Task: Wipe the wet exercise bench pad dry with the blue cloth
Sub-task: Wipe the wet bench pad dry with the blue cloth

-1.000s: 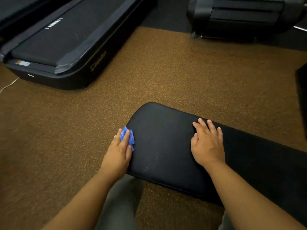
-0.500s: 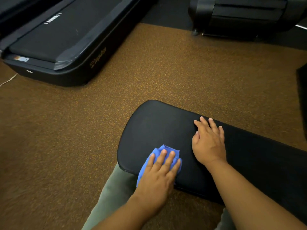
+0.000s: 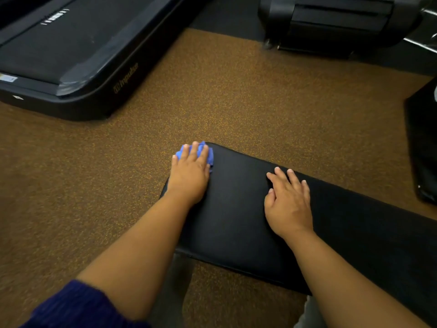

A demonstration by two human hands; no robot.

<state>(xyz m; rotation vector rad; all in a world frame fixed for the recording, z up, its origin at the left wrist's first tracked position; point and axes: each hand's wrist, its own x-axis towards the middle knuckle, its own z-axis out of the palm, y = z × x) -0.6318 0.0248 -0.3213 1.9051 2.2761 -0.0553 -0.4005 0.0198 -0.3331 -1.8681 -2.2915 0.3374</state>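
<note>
Left hand: your left hand [image 3: 191,170] lies flat, fingers straight, pressing the cloth [image 3: 209,154] onto the pad [image 3: 236,209]. It grasps nothing; the palm holds the cloth down.
Right hand: your right hand [image 3: 288,202] rests released on the pad, fingers loosely spread, holding nothing. It appears to serve as a brace.
Cloth: bunched under your left fingers at the pad's far left corner, at about 11 o'clock from the pad centre. Only its blue edges show around the fingers.
Pad: black, running from the rounded near end toward 4 o'clock, out of view at the right edge.
Surroundings: treadmill [image 3: 78,50] at 10 o'clock on the floor [image 3: 236,98], well apart from the pad.
Progress: wiping is under way at the rounded end. The pictures do not show wet or dry patches, so you cannot tell how much is dry.
Remaining: judge the stretch under and beyond your right hand, toward 4 o'clock, as probably still to wipe.
</note>
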